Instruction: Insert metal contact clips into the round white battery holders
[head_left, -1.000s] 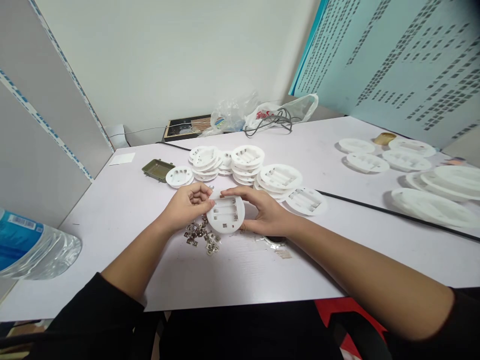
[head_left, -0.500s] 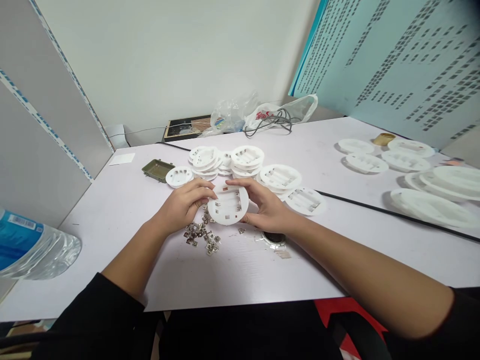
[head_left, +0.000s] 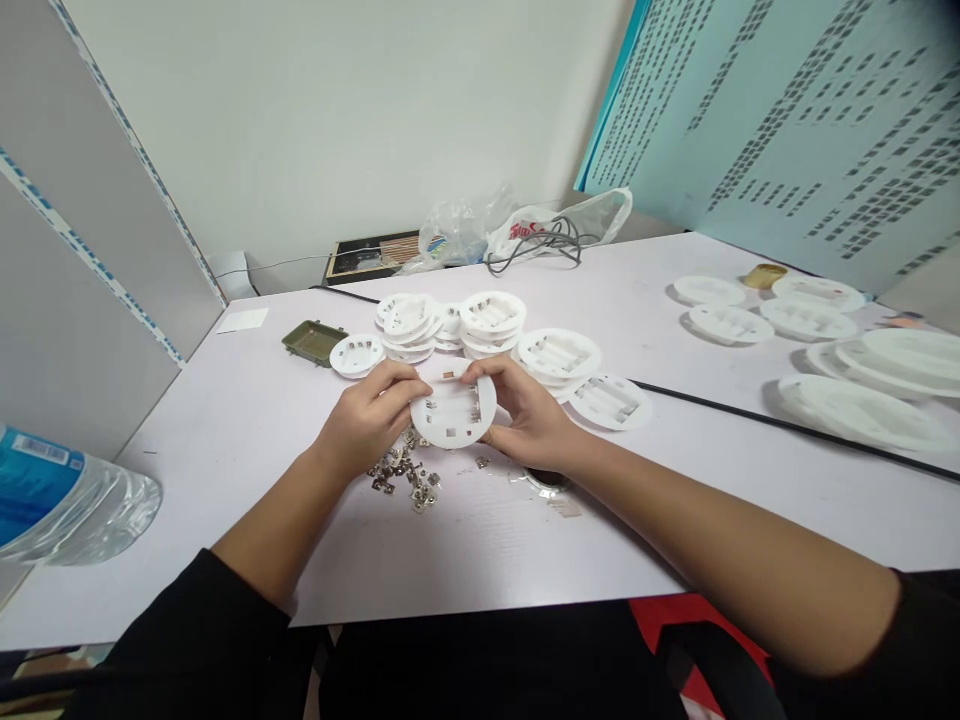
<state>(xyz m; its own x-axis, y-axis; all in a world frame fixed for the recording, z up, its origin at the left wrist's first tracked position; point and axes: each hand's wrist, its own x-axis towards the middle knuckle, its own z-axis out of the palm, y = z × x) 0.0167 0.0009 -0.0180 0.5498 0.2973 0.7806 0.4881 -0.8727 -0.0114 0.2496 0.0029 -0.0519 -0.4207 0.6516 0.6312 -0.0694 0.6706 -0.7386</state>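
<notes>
A white round plastic battery holder (head_left: pixel 453 412) is held up over the table, its slotted side towards me. My right hand (head_left: pixel 529 412) grips its right edge, thumb below and fingers at the top. The fingers of my left hand (head_left: pixel 375 415) are closed at its left edge, fingertips by the metal contacts on that side. Whether a small contact is between those fingertips cannot be made out. Below lies a pile of small metal battery contacts (head_left: pixel 405 475), partly covered by my left hand. One loose contact (head_left: pixel 482 462) lies apart to the right.
Stacks of white holders (head_left: pixel 491 318) stand behind my hands, with more white discs (head_left: pixel 862 410) at the right. An olive plastic box (head_left: pixel 313 342) sits at back left, a water bottle (head_left: pixel 82 500) at far left. A black cable (head_left: pixel 787 430) crosses the table. Plastic bags (head_left: pixel 465 230) lie by the wall.
The battery holder has shifted slightly left and up, with both hands still on it. The left fingers have moved a little along its left edge.
</notes>
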